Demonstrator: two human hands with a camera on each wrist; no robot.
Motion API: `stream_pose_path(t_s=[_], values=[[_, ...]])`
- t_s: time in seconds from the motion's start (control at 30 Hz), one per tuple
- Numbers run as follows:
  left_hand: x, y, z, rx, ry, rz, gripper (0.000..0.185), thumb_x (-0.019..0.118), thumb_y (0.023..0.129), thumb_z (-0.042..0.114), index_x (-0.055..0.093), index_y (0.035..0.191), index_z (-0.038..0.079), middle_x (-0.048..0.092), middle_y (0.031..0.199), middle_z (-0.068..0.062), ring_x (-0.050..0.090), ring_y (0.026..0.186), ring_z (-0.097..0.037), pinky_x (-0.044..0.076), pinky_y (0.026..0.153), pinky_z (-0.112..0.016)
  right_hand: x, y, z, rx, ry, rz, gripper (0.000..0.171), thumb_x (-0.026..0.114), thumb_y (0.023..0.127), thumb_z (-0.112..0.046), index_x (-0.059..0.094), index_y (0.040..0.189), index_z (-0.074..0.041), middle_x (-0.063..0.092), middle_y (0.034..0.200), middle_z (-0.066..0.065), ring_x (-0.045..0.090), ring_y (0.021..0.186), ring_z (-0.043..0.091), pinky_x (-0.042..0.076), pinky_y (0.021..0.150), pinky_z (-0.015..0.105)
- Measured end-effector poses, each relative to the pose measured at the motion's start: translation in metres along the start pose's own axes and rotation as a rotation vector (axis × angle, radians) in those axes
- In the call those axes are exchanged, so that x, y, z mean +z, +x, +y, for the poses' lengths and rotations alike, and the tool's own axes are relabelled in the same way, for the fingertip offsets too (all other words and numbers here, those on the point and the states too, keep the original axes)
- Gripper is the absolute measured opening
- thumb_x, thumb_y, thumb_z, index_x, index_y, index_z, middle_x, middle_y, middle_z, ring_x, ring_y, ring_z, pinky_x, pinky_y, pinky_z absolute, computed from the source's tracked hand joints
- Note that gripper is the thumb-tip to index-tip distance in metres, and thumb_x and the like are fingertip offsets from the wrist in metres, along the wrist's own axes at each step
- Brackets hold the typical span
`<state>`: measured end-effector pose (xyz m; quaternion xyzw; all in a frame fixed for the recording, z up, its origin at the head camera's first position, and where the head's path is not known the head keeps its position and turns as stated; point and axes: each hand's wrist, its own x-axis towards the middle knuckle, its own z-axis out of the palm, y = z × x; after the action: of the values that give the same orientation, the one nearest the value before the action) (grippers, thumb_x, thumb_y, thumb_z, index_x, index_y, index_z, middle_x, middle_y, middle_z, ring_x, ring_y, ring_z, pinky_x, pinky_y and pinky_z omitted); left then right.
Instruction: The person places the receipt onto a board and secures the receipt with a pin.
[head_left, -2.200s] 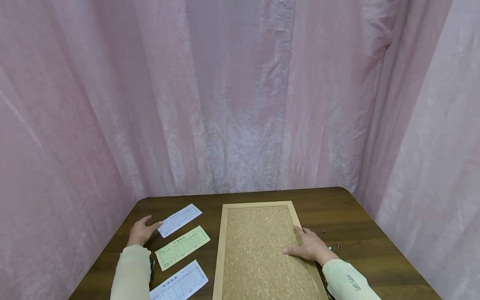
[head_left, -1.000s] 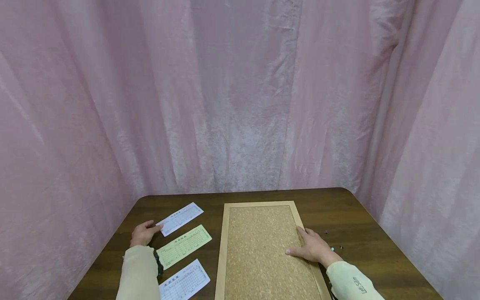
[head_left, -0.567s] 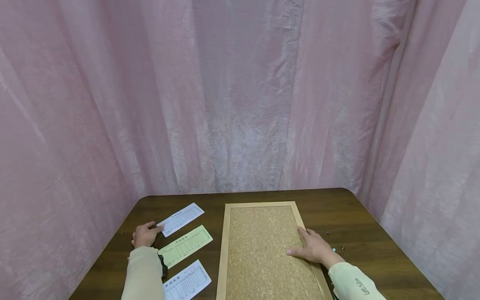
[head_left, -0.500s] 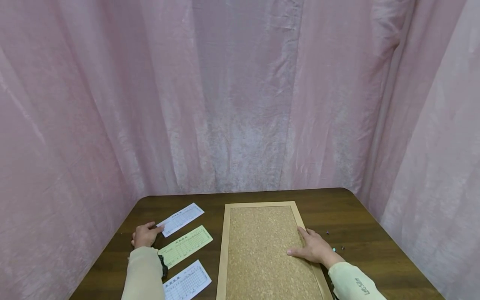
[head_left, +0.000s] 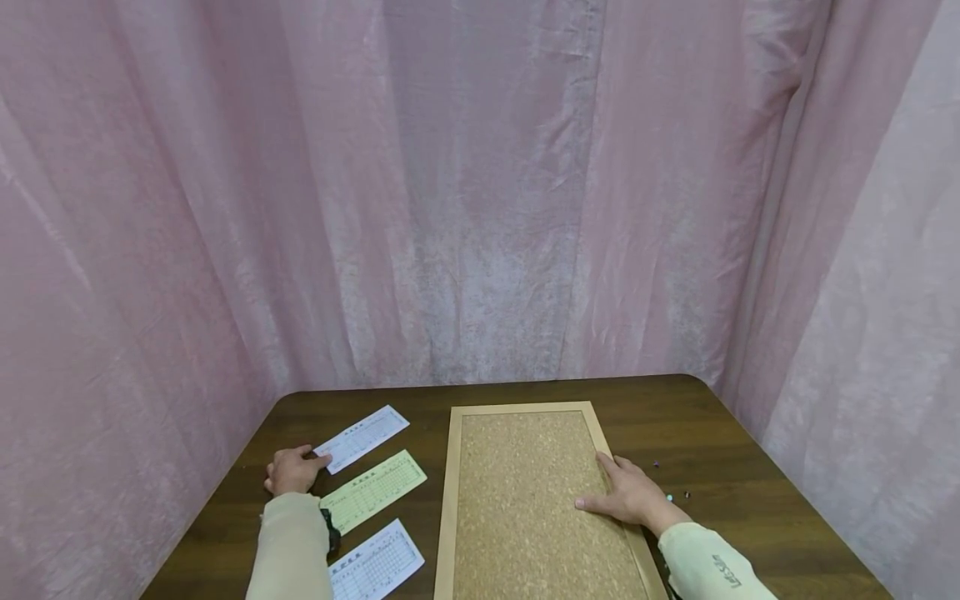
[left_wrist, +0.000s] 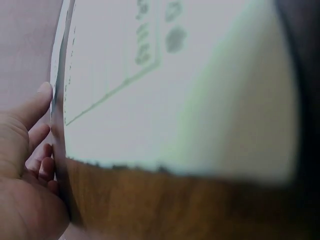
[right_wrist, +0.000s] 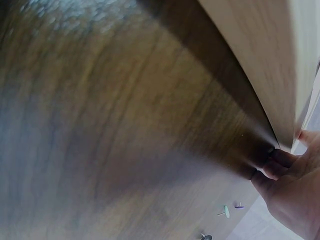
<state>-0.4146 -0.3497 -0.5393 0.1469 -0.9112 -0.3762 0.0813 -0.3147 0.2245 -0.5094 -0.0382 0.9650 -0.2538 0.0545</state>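
My left hand lies on the dark wooden table, its fingers curled. Thumb and fingertips meet at the near corner of a white printed slip, which lies flat. In the left wrist view the thumb runs along a paper edge, with the left hand beside it. My right hand rests flat on the right side of a framed cork board. In the right wrist view its outer fingers hang over the wooden frame.
A green slip and another white slip lie nearer me, left of the board. A few push pins are scattered on the table right of my right hand, the same pins seen from the wrist. Pink curtains close in on three sides.
My left hand has drawn its fingers in from flat to curled at the white slip's corner. The right hand stays on the board.
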Motion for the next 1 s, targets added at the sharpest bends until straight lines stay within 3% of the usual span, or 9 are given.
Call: stream_pose_path(t_s=[0.6,1.0], values=[[0.0000,-0.0046,0.0046,0.013,0.045,0.006,0.052,0.069,0.089,0.027,0.059,0.131,-0.002,0.032,0.134,-0.038,0.025,0.123,-0.058,0.018,0.097,-0.068,0.0036,0.0021,0.0026,-0.004,0.008,0.012,0.106,0.073,0.077,-0.067,0.035,0.153,-0.003,0.033,0.147,0.037,0.033,0.133,0.057,0.034,0.098,0.070],[0.0035,0.0000,0.0070,0.020,0.052,0.029,0.033,0.070,0.088,0.024,0.065,0.107,-0.003,0.041,0.120,-0.037,0.031,0.114,-0.055,0.023,0.091,-0.067,0.0028,0.0015,0.0027,0.010,0.023,0.003,0.107,0.074,0.076,-0.066,0.035,0.153,-0.003,0.031,0.148,0.037,0.031,0.134,0.057,0.033,0.099,0.070]])
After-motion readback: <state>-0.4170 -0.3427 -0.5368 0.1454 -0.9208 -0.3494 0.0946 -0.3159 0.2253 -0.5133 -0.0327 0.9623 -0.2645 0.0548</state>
